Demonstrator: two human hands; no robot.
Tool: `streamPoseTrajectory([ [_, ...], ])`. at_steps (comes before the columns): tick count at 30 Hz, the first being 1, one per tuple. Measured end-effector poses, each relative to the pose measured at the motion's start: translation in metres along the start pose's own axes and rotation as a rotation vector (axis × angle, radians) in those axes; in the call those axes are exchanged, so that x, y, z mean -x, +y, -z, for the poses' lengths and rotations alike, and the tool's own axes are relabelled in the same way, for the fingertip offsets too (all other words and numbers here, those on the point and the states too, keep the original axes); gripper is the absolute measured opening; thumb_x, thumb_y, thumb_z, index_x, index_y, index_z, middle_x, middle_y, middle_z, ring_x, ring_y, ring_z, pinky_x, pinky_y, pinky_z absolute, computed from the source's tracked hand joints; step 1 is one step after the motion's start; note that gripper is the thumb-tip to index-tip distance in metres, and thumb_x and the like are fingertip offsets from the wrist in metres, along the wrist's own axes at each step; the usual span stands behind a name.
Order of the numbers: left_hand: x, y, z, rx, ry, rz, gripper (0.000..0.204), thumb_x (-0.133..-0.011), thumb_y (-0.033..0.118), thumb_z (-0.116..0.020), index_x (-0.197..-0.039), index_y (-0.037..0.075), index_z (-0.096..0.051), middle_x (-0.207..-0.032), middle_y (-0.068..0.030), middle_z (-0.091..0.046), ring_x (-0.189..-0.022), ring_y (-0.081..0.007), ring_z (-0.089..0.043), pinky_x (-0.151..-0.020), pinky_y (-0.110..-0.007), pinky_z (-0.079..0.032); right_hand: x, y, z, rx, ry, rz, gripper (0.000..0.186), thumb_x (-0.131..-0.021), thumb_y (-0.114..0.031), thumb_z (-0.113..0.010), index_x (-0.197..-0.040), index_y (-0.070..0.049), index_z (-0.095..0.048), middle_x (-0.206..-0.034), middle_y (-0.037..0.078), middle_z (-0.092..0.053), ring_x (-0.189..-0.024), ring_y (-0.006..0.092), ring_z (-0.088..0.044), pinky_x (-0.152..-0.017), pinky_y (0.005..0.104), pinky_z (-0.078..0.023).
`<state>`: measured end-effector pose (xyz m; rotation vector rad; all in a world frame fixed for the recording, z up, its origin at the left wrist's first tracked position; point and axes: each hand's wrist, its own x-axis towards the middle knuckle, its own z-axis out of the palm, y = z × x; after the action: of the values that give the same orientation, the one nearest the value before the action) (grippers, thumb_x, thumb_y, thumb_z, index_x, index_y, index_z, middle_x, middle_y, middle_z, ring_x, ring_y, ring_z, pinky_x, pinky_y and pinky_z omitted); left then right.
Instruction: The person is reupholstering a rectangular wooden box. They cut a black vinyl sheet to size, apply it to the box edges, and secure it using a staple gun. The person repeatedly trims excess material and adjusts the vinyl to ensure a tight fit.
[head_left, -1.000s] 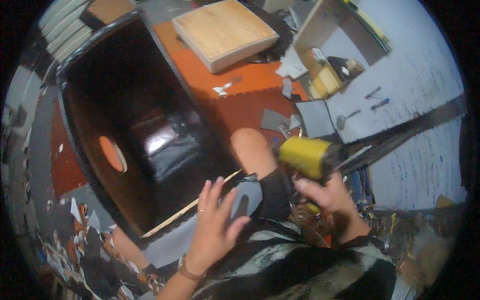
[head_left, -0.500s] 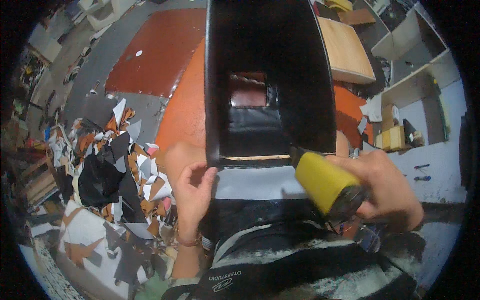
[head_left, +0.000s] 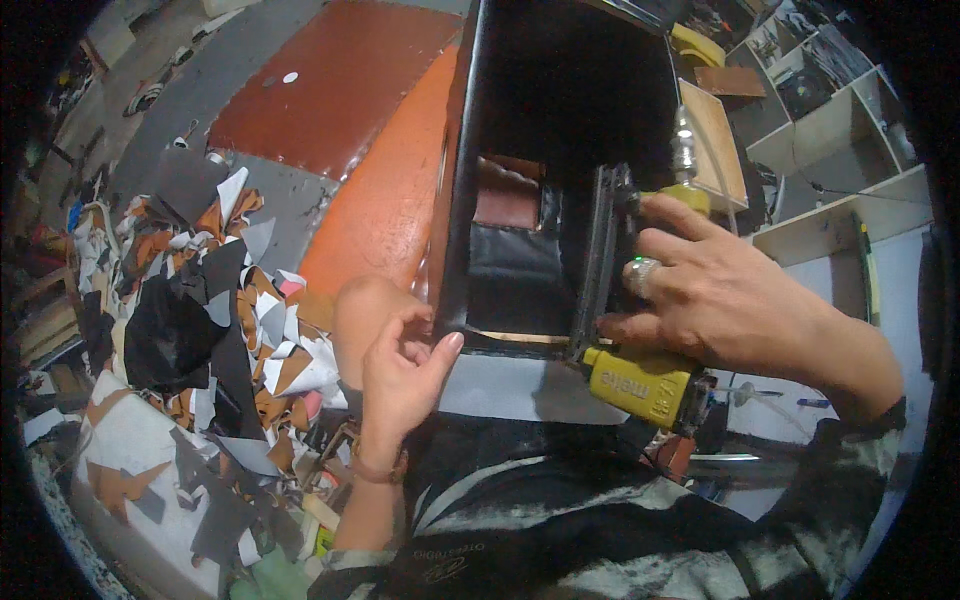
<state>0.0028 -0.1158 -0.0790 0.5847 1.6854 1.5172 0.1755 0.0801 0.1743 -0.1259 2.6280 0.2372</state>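
Observation:
Across my lap lies a long box covered in black leather-like material [head_left: 600, 80], with a square opening showing reddish brown through it. My left hand [head_left: 408, 375] is at the box's near left corner, thumb on the edge and fingers curled. A pale wooden strip [head_left: 530, 338] shows along the near edge, with a light grey lining [head_left: 520, 388] below it. My right hand [head_left: 710, 285] is wrapped round a yellow and black air staple gun [head_left: 640, 385]. The staple gun is turned on its side over the box's near right part; whether its nose touches is unclear.
A heap of leather and fabric scraps [head_left: 290, 350] lies at the left. Beyond are a brown sheet [head_left: 330, 90] and an orange surface [head_left: 385, 200]. Pale open shelving [head_left: 840, 220] stands at the right, near a light wooden board [head_left: 715, 140]. An air fitting [head_left: 684, 145] sticks up from the gun.
My right hand has swung the staple gun up and turned it on its side. The box has shifted and tilted rightward, while my left hand stays at its corner.

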Motion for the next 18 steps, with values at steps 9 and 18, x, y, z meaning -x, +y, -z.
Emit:
streamPoseTrajectory([
  [9, 0.009, 0.011, 0.001, -0.480, -0.034, -0.379, 0.020, -0.094, 0.010, -0.082, -0.114, 0.007, -0.081, -0.108, -0.0078, -0.066, -0.078, -0.0150, -0.068, -0.070, -0.029, -0.057, -0.037, 0.007, -0.023, -0.029, 0.102, 0.145, 0.026, -0.090, -0.020, -0.071, -0.116, -0.019, -0.078, -0.095, 0.005, -0.072, -0.103, 0.0253, -0.069, -0.095, 0.0417, -0.049],
  [18, -0.008, 0.031, 0.024, -0.667, -0.316, -0.381, 0.032, -0.092, 0.023, -0.084, -0.121, 0.011, -0.075, -0.103, -0.0112, -0.067, -0.081, -0.0251, -0.071, -0.077, -0.037, -0.057, -0.071, 0.017, -0.030, -0.044, 0.086, 0.164, 0.025, -0.093, -0.021, -0.068, -0.116, -0.021, -0.078, -0.097, 0.006, -0.073, -0.104, 0.0265, -0.071, -0.094, 0.0422, -0.049],
])
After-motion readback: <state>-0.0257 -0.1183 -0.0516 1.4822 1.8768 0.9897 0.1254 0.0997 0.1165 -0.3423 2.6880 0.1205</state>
